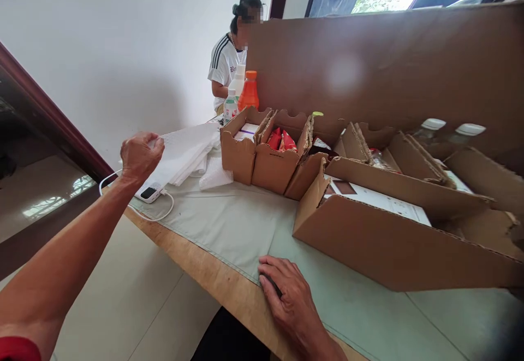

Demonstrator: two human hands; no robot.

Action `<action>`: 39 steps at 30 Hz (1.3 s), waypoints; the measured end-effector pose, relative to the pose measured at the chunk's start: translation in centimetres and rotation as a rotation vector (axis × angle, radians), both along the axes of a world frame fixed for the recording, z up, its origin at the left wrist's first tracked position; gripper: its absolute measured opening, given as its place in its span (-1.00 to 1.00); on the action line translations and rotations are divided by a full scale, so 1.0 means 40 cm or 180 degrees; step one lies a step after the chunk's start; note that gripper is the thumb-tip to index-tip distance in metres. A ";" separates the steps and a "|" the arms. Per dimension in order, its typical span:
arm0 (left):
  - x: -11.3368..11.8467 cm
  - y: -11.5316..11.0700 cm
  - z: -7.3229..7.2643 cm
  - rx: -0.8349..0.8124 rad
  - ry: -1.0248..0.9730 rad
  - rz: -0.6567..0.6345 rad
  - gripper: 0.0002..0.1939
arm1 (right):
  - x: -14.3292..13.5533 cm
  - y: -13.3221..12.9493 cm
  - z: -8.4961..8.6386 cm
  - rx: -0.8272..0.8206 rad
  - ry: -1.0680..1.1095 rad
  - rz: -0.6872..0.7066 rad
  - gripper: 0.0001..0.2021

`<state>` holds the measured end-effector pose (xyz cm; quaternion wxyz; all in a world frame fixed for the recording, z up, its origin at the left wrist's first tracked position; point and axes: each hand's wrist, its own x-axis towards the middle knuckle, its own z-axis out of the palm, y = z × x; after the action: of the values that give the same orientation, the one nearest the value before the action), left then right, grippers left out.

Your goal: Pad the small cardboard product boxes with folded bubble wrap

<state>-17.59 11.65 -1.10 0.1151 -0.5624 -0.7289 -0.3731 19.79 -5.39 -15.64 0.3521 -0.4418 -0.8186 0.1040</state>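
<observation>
Fingers of your left hand are curled together on the corner of the white bag stack, at ten o'clock on the surface. You seem to be picking up one bag; next, I think, you must peel only the top sheet. Its long axis runs from eight to two o'clock. Your right hand lies flat, fingers apart, on the cloth beside the cardboard box.

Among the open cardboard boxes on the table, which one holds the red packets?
The second cardboard box from the far left end, beside the box with white and purple cartons. Only it shows red packets inside; the others show papers or bottles.
</observation>
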 end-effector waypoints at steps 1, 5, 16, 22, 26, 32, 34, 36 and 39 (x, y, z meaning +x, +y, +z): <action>0.017 -0.032 0.005 0.0051 0.0030 -0.0094 -0.68 | 0.000 -0.001 0.001 -0.0055 0.0054 -0.0003 -0.80; 0.133 -0.200 -0.041 0.0272 0.0183 -0.1132 -0.78 | -0.002 -0.009 0.022 -0.0640 0.0571 -0.0108 -0.80; 0.627 -0.543 -0.264 -0.0972 0.0785 -0.3531 -0.76 | 0.097 -0.070 0.084 -0.2447 0.1548 -0.0355 -0.65; 0.581 -0.602 -0.226 -0.0985 0.1044 -0.3605 -0.53 | 0.155 -0.076 0.096 -0.2148 0.0818 -0.0767 -0.80; 0.469 -0.620 -0.237 -0.0668 0.0584 -0.3401 -0.53 | 0.159 -0.058 0.129 -0.2185 0.0561 -0.0705 -0.82; 0.469 -0.658 -0.295 -0.0476 0.0088 -0.3295 -0.58 | 0.136 -0.031 0.129 -0.2063 -0.0070 -0.0982 -0.84; 0.495 -0.664 -0.314 -0.0332 0.0066 -0.3297 -0.62 | 0.131 -0.027 0.125 -0.1877 -0.0318 -0.1242 -0.73; 0.513 -0.665 -0.326 -0.0265 -0.0060 -0.3352 -0.70 | 0.122 -0.023 0.129 -0.1618 -0.0513 -0.1429 -0.57; 0.517 -0.669 -0.328 -0.0322 -0.0350 -0.3482 -0.73 | 0.095 -0.011 0.142 -0.1244 -0.0672 -0.1200 -0.45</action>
<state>3.08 -15.11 -14.21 -0.1609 -0.8437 -0.3523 -0.3718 23.57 -5.82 -9.97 0.1862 -0.6539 -0.7186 0.1459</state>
